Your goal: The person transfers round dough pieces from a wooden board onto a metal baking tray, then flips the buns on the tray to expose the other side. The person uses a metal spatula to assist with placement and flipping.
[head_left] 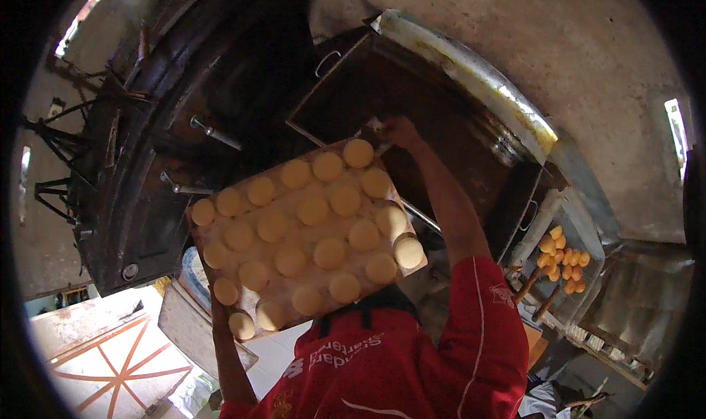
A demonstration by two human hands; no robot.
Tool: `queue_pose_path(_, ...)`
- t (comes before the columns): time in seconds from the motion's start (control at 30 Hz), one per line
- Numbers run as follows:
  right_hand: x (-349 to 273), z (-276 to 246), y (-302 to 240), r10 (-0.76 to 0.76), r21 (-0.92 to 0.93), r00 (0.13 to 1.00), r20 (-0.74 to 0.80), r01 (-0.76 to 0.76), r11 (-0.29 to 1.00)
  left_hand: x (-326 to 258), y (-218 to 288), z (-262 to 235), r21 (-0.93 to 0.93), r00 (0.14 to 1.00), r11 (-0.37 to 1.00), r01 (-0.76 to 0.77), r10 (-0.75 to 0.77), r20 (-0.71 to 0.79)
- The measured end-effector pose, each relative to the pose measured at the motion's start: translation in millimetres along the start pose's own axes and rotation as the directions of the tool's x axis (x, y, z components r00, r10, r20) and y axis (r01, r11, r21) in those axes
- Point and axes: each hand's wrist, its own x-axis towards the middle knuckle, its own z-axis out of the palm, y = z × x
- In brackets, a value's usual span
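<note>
Tray [248, 300] held in front of red shirt [412, 378], near dark box [434, 88] | dough rounds [312, 208] spaced apart, presumably against sticking | left hand hidden, weight probably borne beneath, grip cannot be told | right hand [399, 130] by far corner, grip lost in shadow

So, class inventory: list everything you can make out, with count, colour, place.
Tray: one, brownish, centre
Dough rounds: 24, pale yellow, on tray
Metal unit: one, black, left
Bar handles: two, silver, on unit
Metal sheet: one, dark, upper centre
Oval pieces: over ten, orange, right
Panel: one, white with orange, lower left
Wall: one, beige, upper right
Shirt: one, red, lower centre
Right hand: one, bare, by tray's far right corner
Left forearm: one, bare, tray's left side; hand hidden
</note>
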Motion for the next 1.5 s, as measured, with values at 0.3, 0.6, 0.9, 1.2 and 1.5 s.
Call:
queue_pose_path(0.3, -24.9, 36.3, 27.2, 0.103, 0.285, 0.992, -0.072, -0.078, 0.955, -23.7, -0.6, 24.7, -0.069, 0.995, 0.997, -0.017, 0.024, 0.097)
queue_pose_path(0.6, -16.6, 45.6, 12.1, 0.206, 0.327, 0.972, 0.114, -0.232, 0.916, -39.4, 9.5, 61.4, -0.050, 0.998, 0.998, 0.033, -0.030, 0.059)
queue_pose_path(0.9, -18.9, 16.0, 38.0, 0.100, 0.195, 0.994, 0.032, -0.104, 0.975, -23.5, 0.1, 47.5, -0.055, 0.998, 0.997, -0.053, 0.054, 0.028)
queue_pose_path(1.2, 42.9, -70.2, 33.5, 0.321, -0.062, 0.737, -0.594, -0.441, 0.896, -12.7, -31.3, 24.7, -0.054, 0.999, 0.997, -0.053, 0.052, -0.013)
queue_pose_path(1.5, -77.3, -46.2, 67.9, 0.262, 0.893, 0.949, -0.177, 0.043, 0.448, 1.9, -71.0, 14.0, -0.054, 0.996, 0.995, -0.083, 0.086, 0.038)
